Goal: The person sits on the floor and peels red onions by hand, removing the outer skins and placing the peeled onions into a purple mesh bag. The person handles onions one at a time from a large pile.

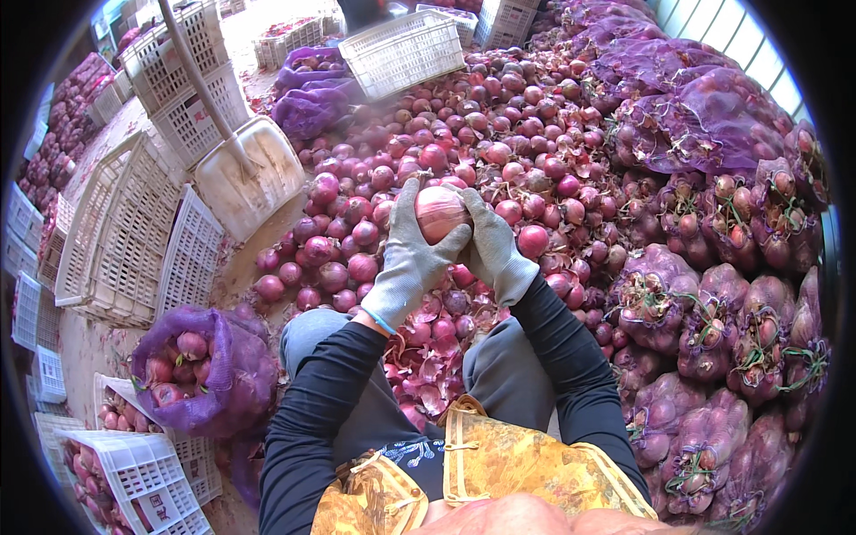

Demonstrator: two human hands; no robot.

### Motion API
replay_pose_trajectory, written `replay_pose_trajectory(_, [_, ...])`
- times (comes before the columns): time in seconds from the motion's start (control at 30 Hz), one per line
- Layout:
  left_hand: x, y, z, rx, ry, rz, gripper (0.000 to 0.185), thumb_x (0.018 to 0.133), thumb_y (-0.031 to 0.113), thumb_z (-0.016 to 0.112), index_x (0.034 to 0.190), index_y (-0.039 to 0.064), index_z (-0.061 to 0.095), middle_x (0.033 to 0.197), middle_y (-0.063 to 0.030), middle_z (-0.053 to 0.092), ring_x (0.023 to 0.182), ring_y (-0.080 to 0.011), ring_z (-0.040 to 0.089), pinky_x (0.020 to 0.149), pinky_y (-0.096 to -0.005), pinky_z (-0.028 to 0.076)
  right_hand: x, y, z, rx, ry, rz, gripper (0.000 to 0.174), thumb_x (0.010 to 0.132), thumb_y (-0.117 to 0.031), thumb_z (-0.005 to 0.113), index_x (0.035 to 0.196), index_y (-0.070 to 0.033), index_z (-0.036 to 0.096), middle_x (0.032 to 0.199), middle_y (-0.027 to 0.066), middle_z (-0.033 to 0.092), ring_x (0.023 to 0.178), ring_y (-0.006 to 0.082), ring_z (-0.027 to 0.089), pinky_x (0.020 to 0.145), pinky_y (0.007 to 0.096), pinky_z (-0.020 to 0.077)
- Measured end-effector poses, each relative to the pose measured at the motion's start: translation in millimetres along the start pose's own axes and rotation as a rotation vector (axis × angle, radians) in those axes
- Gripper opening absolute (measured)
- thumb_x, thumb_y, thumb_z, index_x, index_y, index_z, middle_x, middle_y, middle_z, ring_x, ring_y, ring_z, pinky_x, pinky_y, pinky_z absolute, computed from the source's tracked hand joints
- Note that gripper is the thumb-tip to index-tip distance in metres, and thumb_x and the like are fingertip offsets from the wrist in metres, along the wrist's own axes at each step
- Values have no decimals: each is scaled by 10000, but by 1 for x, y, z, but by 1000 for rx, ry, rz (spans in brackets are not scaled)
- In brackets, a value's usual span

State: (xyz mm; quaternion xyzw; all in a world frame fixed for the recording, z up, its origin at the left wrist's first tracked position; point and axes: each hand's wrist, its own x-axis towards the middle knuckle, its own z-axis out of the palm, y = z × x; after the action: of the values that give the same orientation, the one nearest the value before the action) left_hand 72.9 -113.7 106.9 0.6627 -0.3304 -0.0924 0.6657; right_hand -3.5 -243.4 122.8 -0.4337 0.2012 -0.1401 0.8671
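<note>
Between my two gloved hands is a large red onion (440,214), its skin pinkish and striped. My left hand (416,251), in a grey knitted work glove with a blue cuff edge, cups it from the left with the thumb across the near side. On the opposite side, my right hand (493,244) wears a matching glove and presses its fingers to the onion; part of that hand is hidden behind the left thumb. Below and beyond both hands spreads a heap of loose red onions (361,267). Papery onion skins (435,381) lie between my knees.
An open purple mesh sack (244,374) of onions stands at my left. White plastic crates (117,234) and a broad shovel (251,177) stand behind it. Tied mesh sacks (712,328) are stacked along the right. A tilted white crate (404,53) rests at the heap's far edge.
</note>
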Motion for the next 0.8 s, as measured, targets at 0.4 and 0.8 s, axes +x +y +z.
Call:
replay_pose_trajectory(0.4, [5, 21, -25, -695, -288, -428, 694, 1055, 566, 646, 1544, 85, 542, 1436, -126, 639, 1262, -224, 672, 1023, -389, 598, -25, -32, -15, -318, -182, 51, 623, 1129, -543, 499, 1553, -87, 514, 1369, 129, 657, 1135, 241, 733, 845, 395, 664])
replay_pose_trajectory(0.8, [11, 5, -17, -892, -268, -713, 711, 1052, 689, 538, 1519, 153, 552, 1347, -94, 695, 1120, -229, 748, 831, -408, 677, -28, -20, -8, -616, -227, -280, 1105, 783, -124, 961, 1667, -35, 304, 1582, 151, 497, 1416, 232, 553, 1194, 388, 472])
